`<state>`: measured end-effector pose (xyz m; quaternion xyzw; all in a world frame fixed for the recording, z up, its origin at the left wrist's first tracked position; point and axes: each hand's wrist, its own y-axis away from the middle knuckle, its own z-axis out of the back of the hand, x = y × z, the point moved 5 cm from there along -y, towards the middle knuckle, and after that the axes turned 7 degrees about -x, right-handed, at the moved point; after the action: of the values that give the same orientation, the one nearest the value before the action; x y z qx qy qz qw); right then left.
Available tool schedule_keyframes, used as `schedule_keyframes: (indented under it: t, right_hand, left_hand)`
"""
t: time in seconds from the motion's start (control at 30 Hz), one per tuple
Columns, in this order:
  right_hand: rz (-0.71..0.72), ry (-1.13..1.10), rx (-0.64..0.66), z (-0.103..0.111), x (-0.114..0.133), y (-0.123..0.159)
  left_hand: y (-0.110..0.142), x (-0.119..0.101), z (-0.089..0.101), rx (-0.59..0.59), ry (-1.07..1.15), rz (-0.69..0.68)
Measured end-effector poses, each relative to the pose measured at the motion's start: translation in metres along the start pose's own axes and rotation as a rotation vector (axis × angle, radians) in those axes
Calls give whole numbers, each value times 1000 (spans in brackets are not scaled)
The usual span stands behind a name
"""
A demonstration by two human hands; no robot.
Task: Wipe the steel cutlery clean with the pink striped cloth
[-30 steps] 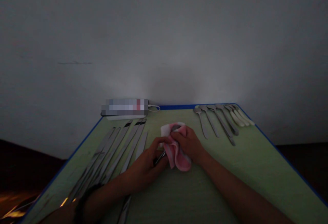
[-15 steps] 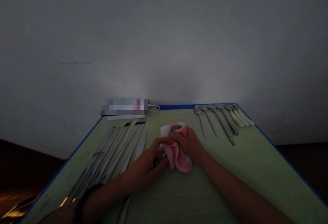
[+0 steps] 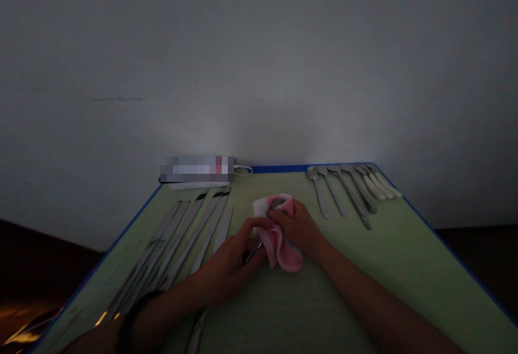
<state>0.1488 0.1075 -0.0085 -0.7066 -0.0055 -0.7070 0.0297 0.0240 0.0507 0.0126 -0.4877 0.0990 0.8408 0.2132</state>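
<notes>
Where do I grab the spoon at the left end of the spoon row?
Probably pinch the near end of its handle, coming from your side and above: the bowl points toward the wall, while that end lies toward you, apart from the next spoon.

The left hand [image 3: 238,257] and right hand [image 3: 302,231] sit close together, fingers [image 3: 254,224] curled, forearms [image 3: 364,288] angled inward.

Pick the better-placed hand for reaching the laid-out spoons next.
Probably the right hand: it is nearer the spoons, though busy gripping the pink cloth. The left hand is farther off, holding a metal utensil.
</notes>
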Motion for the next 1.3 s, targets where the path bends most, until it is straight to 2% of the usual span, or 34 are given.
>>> schedule_keyframes:
  t: [0.53, 0.73, 0.93, 1.3]
  right_hand:
    - [15, 15, 8, 0, -5, -2]
    - [16, 61, -21, 3, -1, -1]
    - [9, 3, -7, 2, 2, 0]
    - [-14, -28, -5, 3, 0, 1]
  left_hand:
    - [2, 3, -1, 8, 12, -16]
    - [1, 6, 1, -28, -60, 13]
    - [2, 3, 1, -38, 72, 32]
    - [2, 3, 0, -23, 94, 42]
